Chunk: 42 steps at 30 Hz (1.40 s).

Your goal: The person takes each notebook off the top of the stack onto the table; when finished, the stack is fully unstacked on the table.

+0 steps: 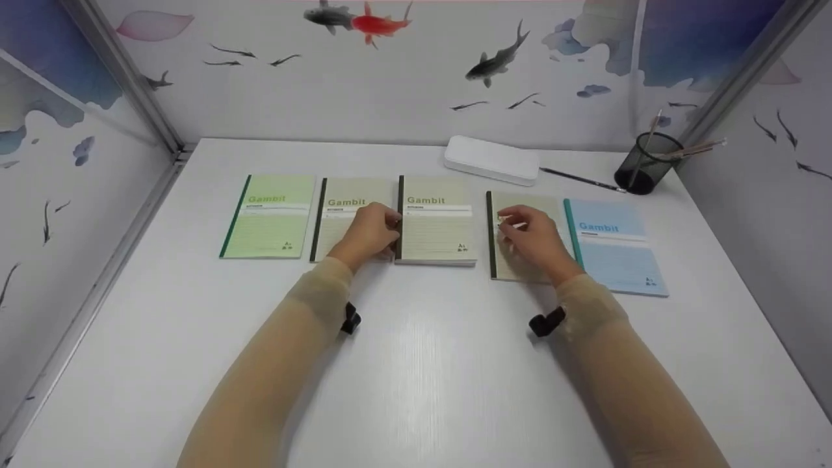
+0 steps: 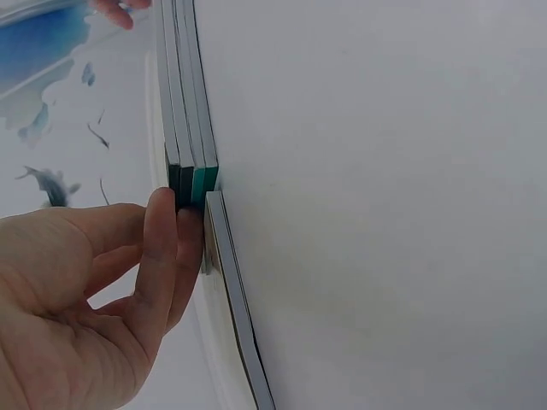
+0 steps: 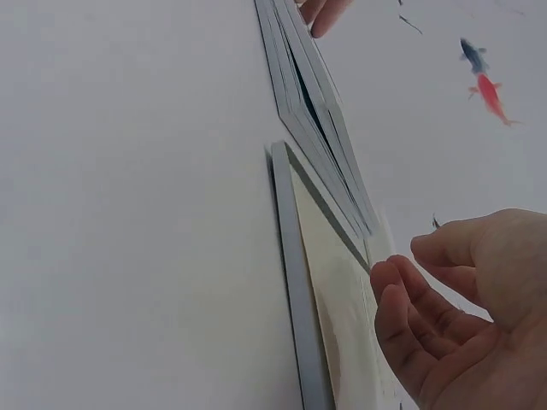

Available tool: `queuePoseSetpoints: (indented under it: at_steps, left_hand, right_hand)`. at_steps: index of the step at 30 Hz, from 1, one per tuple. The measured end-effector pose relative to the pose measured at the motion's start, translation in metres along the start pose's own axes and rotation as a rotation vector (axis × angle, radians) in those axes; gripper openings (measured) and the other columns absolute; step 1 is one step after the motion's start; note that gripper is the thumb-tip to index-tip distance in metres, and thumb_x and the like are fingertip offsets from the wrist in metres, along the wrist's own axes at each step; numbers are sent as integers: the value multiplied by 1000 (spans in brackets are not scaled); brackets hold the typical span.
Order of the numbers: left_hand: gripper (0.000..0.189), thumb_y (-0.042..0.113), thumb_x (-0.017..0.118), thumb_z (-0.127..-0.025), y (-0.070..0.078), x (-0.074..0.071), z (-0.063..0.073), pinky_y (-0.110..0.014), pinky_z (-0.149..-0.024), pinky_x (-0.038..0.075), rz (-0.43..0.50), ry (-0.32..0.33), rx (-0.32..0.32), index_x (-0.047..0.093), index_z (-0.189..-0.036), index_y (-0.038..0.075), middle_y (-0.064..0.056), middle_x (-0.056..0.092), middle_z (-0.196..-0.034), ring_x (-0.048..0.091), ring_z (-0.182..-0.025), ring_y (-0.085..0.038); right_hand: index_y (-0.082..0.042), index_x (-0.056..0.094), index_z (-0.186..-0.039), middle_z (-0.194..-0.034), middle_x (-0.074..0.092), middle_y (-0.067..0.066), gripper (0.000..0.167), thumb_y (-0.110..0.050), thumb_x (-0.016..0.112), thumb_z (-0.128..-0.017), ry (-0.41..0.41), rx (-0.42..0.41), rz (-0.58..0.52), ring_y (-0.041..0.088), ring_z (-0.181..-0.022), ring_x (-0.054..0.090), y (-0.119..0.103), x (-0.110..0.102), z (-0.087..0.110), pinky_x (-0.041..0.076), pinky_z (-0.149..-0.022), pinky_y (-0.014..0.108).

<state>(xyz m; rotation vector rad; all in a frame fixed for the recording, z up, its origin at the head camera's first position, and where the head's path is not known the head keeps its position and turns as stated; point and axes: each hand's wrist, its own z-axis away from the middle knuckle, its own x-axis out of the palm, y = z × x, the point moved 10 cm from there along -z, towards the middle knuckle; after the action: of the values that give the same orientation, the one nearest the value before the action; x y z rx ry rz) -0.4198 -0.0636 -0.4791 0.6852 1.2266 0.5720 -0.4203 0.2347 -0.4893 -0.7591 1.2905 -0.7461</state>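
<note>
Beige "Gambit" notebooks with dark spines lie mid-table; the central one (image 1: 437, 231) tops a stack of several, whose dark and teal spines (image 2: 190, 181) show in the left wrist view. My left hand (image 1: 372, 233) touches that stack's spine side with its fingertips, over another beige notebook (image 1: 341, 190). My right hand (image 1: 534, 237) hovers above a third beige notebook (image 1: 510, 263), fingers loosely bent and holding nothing. In the right wrist view, its fingers (image 3: 410, 320) hang beside that notebook's top. A green notebook (image 1: 270, 227) lies far left, and a blue one (image 1: 621, 257) far right.
Behind the notebooks, a white case (image 1: 491, 159) sits near the back wall. A black pencil (image 1: 582, 179) lies between it and a black mesh cup (image 1: 640, 172) of pencils. Printed panels (image 1: 390, 78) enclose the white table (image 1: 429, 383) at the back and sides.
</note>
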Motion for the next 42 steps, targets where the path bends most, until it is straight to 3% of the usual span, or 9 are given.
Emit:
queuePoseSetpoints:
  at_steps: [10, 22, 30, 37, 42]
  left_hand:
    - [41, 1, 63, -98, 2, -2, -2, -27, -70, 62, 43, -5, -18, 62, -139, 1, -15, 68, -120, 68, -86, -18]
    - [41, 1, 64, -98, -6, 2, 0, -25, -65, 61, 96, -19, -32, 62, -139, 1, -14, 69, -120, 68, -80, -17]
    - [41, 1, 64, -98, -6, 1, 0, -26, -65, 61, 92, -6, -33, 62, -139, 0, -15, 70, -116, 69, -81, -18]
    - [42, 0, 63, -98, -4, 2, 0, -25, -66, 61, 87, -9, -32, 62, -139, 0, -15, 69, -118, 68, -86, -18]
    - [49, 0, 67, -95, -6, 0, 0, -26, -65, 61, 133, -2, -45, 59, -143, 5, -14, 67, -121, 69, -81, -18]
  right_hand:
    - [-14, 53, -146, -130, 57, 9, 42, -21, 59, -105, -9, 63, -43, 23, -111, 62, -9, 26, -18, 57, -91, 34]
    - [-9, 57, -143, -118, 64, 12, 46, -21, 66, -100, -65, 41, -36, 21, -93, 69, -21, 46, -23, 60, -80, 29]
    - [-7, 59, -140, -114, 66, 10, 50, -31, 71, -98, -58, 92, -10, 18, -87, 68, -20, 48, -29, 57, -74, 27]
    - [-10, 59, -142, -122, 64, 10, 51, -30, 74, -97, -86, 163, -3, 19, -98, 68, -14, 47, -29, 57, -85, 28]
    - [-11, 58, -143, -123, 66, 9, 51, -28, 73, -97, -105, 169, -33, 20, -102, 68, -12, 47, -30, 57, -89, 30]
